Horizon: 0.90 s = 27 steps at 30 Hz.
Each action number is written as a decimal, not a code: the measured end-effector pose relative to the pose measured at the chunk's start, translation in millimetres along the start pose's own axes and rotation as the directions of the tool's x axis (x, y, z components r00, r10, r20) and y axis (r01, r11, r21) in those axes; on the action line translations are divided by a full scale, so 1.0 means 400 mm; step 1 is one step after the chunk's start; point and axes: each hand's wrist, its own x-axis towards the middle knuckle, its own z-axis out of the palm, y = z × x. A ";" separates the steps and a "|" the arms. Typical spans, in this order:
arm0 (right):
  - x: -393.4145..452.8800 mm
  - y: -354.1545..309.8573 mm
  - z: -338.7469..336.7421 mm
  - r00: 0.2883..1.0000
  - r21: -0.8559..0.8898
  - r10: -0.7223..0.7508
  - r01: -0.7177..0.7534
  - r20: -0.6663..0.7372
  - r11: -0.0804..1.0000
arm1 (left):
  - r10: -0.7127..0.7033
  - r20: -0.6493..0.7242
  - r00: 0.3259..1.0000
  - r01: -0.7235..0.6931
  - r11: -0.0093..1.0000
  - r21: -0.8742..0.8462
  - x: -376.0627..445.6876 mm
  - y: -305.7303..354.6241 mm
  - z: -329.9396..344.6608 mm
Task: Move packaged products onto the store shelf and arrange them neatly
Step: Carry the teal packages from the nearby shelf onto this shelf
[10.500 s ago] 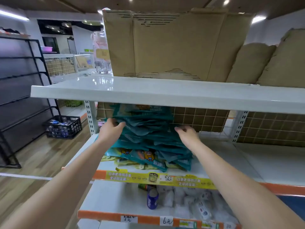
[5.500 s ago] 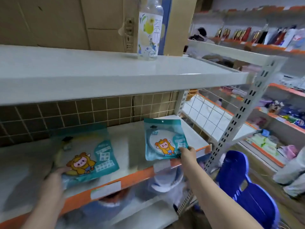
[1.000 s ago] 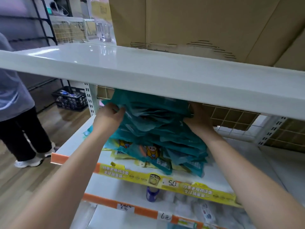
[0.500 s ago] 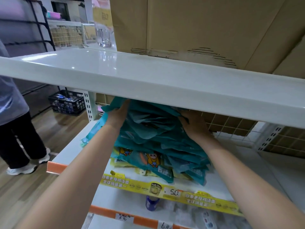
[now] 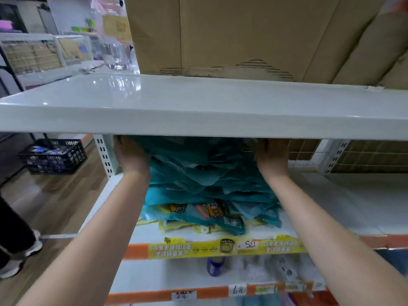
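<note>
Both hands, left hand (image 5: 130, 159) and right hand (image 5: 272, 159), press the packet pile (image 5: 209, 180); fingers hidden, cannot tell. Uneven squeeze may topple it off the shelf (image 5: 331, 208).

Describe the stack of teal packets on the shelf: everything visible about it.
The stack of teal packets is a tall, untidy pile of flat, glossy, plastic-looking pouches, reaching up to the underside of the white shelf above. The lowest visible teal packets show cartoon figures and labels; yellow packets lie beneath. It sits on the middle shelf, behind the yellow price strip. The left hand and right hand press its two sides near the top; fingertips are hidden.
</note>
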 end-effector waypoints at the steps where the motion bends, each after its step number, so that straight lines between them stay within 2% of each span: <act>1: -0.002 0.000 -0.005 0.999 -0.054 0.034 -0.036 -0.028 0.998 | 0.035 0.012 0.999 -0.036 0.999 0.025 0.014 -0.004 -0.006; 3: -0.015 0.001 -0.016 0.992 -0.086 0.088 -0.096 -0.093 0.992 | 0.022 0.017 1.000 -0.023 0.998 0.064 0.013 -0.007 -0.021; 6: -0.045 -0.022 -0.044 0.968 -0.042 0.148 -0.160 -0.204 0.986 | -0.094 0.070 0.993 0.080 0.981 0.178 0.006 -0.026 -0.041; 7: -0.053 -0.024 -0.053 0.963 -0.053 0.150 -0.166 -0.225 0.985 | -0.112 0.068 0.991 0.092 0.965 0.245 0.005 -0.027 -0.044; 9: -0.067 -0.024 -0.072 0.945 -0.098 0.176 -0.210 -0.277 0.973 | -0.133 0.028 0.991 0.121 0.959 0.256 0.013 -0.045 -0.048; 13: -0.084 0.003 -0.111 0.874 -0.047 0.309 -0.351 -0.375 0.935 | -0.039 0.121 0.992 0.009 0.971 0.241 -0.036 -0.040 -0.032; 16: -0.104 0.024 -0.136 0.812 0.022 0.425 -0.455 -0.400 0.890 | 0.009 0.184 0.983 -0.070 0.943 0.325 -0.071 -0.041 -0.028; 19: -0.132 0.054 -0.142 0.778 0.091 0.490 -0.497 -0.393 0.863 | -0.003 0.240 0.971 -0.080 0.938 0.338 -0.090 -0.057 -0.026; 25: -0.172 0.096 -0.130 0.776 0.072 0.607 -0.605 -0.173 0.793 | -0.134 0.312 0.940 0.000 0.919 0.395 -0.124 -0.084 -0.028; 27: -0.178 0.103 -0.131 0.775 0.089 0.613 -0.607 -0.153 0.789 | -0.165 0.333 0.928 0.023 0.920 0.392 -0.132 -0.089 -0.032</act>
